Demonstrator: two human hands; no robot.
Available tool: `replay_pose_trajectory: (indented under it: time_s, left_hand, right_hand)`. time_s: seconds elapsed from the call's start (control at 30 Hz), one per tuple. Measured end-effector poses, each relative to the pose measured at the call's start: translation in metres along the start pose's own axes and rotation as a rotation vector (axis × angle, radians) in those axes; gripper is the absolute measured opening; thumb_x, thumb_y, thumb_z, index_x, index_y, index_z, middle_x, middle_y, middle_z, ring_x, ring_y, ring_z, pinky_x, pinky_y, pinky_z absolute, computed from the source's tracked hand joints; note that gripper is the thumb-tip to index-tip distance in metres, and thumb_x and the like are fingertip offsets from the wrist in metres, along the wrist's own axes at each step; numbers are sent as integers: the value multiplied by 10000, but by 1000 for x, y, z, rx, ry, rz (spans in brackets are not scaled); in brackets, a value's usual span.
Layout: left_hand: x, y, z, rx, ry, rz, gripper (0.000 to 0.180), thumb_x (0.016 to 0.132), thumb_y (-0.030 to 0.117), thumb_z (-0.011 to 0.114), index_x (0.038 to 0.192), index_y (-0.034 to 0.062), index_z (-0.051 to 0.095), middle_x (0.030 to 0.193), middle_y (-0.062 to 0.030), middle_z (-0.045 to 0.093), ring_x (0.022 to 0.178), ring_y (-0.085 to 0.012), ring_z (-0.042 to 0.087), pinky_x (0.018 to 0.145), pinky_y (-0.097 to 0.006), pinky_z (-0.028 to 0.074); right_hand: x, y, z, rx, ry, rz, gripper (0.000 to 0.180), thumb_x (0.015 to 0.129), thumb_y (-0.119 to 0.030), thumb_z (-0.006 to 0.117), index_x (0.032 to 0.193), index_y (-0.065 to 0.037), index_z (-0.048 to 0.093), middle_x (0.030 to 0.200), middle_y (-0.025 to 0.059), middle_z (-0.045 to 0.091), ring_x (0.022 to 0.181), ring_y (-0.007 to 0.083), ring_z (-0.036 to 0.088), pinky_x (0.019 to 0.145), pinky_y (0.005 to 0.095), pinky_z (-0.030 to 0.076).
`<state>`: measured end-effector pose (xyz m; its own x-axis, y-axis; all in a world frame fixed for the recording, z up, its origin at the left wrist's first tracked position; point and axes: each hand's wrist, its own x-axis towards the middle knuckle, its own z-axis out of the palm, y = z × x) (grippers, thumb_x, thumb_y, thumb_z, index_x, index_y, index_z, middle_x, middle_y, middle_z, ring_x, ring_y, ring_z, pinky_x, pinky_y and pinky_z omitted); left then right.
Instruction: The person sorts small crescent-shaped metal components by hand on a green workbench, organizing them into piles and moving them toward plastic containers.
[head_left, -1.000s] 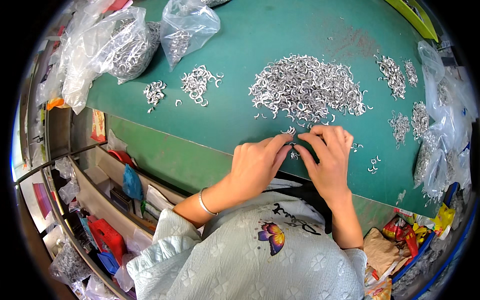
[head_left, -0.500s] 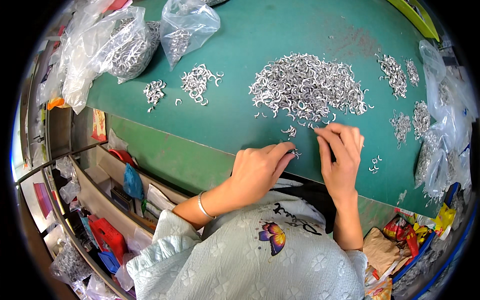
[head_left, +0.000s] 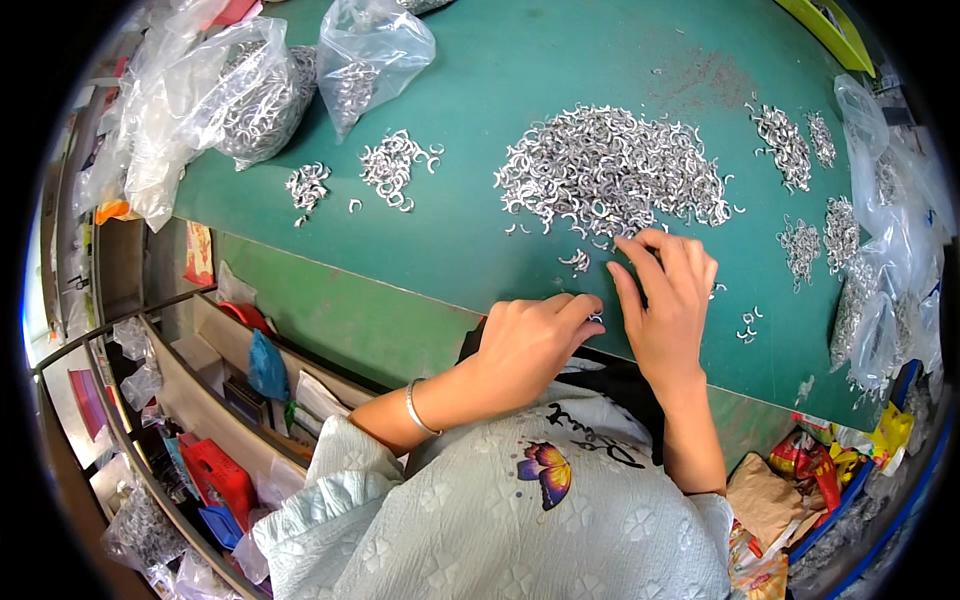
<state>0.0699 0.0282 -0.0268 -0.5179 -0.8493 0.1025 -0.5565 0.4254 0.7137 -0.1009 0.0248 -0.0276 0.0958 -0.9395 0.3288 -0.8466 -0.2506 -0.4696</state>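
A large heap of small silver C-shaped metal pieces [head_left: 610,165] lies in front of me on the green tabletop [head_left: 470,90]. Near the table's front edge, my left hand [head_left: 535,340] is closed in a pinch, and a bit of a curved metal piece [head_left: 596,318] shows at its fingertips. My right hand [head_left: 670,295] is at the heap's near edge, its thumb and forefinger apart, with nothing visible between them. A small cluster of the same pieces [head_left: 577,261] lies between the heap and my left hand.
Two smaller piles [head_left: 395,168] sit to the left, near clear bags of metal pieces [head_left: 260,110]. Several small piles [head_left: 785,145] and more plastic bags [head_left: 895,280] line the right. An open drawer [head_left: 215,370] stands at lower left; a green tray [head_left: 830,30] is at far right.
My right hand has moved slightly left and away from me, toward the heap's edge. My left hand has shifted slightly toward me, still pinched.
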Motion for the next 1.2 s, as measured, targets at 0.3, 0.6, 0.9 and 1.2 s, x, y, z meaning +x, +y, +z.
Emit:
replay_pose_trajectory:
  time_s: [0.3,0.6,0.9,1.2]
  left_hand:
    - [2,1,-6,-53,79,-78,204,827,139,729,1014,76,675,724,-99,652,514,-270,570,467,-366,426]
    - [20,-2,5,-1,87,5,186,841,87,697,1026,73,683,723,-94,655,545,-273,597,471,-361,446]
    - [15,-5,0,6,19,-8,145,839,75,688,982,56,692,790,-96,690,604,-286,642,505,-361,488]
    - [2,0,-6,-84,67,-68,143,840,93,711,975,51,694,742,-107,676,521,-255,598,482,-343,459]
  right_hand:
    - [-14,7,-18,78,-68,51,219,790,-58,710,1009,-61,695,987,52,591,917,251,532,780,374,378]
    - [-16,9,-20,-13,-86,23,204,767,-36,717,968,-61,687,972,46,591,907,249,527,785,371,376]
    - [-26,6,-29,-8,-63,14,193,748,-27,727,933,-37,673,917,42,591,852,235,534,779,374,372]
    - [-36,2,-24,-4,-11,30,163,758,-73,742,902,-55,667,888,30,581,818,215,521,765,361,355]
